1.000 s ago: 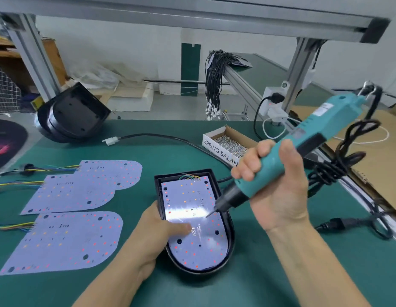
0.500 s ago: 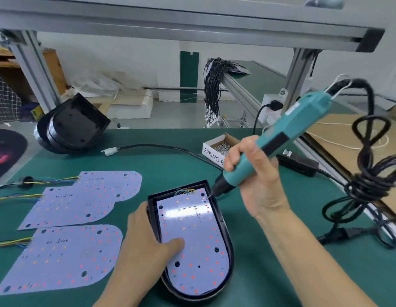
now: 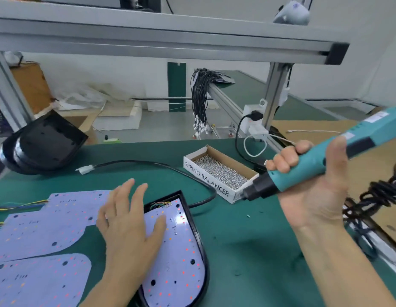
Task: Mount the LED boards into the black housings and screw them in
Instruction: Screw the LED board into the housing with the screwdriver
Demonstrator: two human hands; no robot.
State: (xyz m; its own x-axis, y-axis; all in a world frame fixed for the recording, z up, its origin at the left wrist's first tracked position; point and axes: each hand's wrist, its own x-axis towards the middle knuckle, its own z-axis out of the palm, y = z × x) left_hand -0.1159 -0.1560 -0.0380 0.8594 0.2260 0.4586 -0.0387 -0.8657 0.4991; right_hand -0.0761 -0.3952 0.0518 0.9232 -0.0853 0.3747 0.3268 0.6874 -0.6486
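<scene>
- Your right hand (image 3: 314, 185) has its fingers (image 3: 283, 160) curled tight round the teal electric screwdriver (image 3: 312, 167), palm turned toward you, the tool raised off the table (image 3: 248, 240).
- The screwdriver's black nose (image 3: 256, 190) points down and left, ending just at the near right corner of the cardboard screw box (image 3: 219, 171); whether the tip touches the box cannot be told.
- Your left hand (image 3: 128, 220) is spread flat with straight fingers and grips nothing. Its thumb lies over the LED board (image 3: 177, 251) in the housing; whether the palm presses down or hovers is unclear.
- That LED board sits inside the black housing (image 3: 201, 244), near the table's front edge between your two forearms. Coloured wires (image 3: 161, 204) show at the board's far end, inside the housing.
- A black cable (image 3: 148, 162) runs from the housing's far side across the table to a white connector (image 3: 85, 169).
- Loose LED boards (image 3: 37, 224) lie flat on the table to the left, partly overlapping, one reaching under your left fingers.
- A stack of spare black housings (image 3: 42, 142) leans at the far left corner of the table.
- The screw box, marked "SPRING BALANCER", is full of small silver screws (image 3: 217, 170).
</scene>
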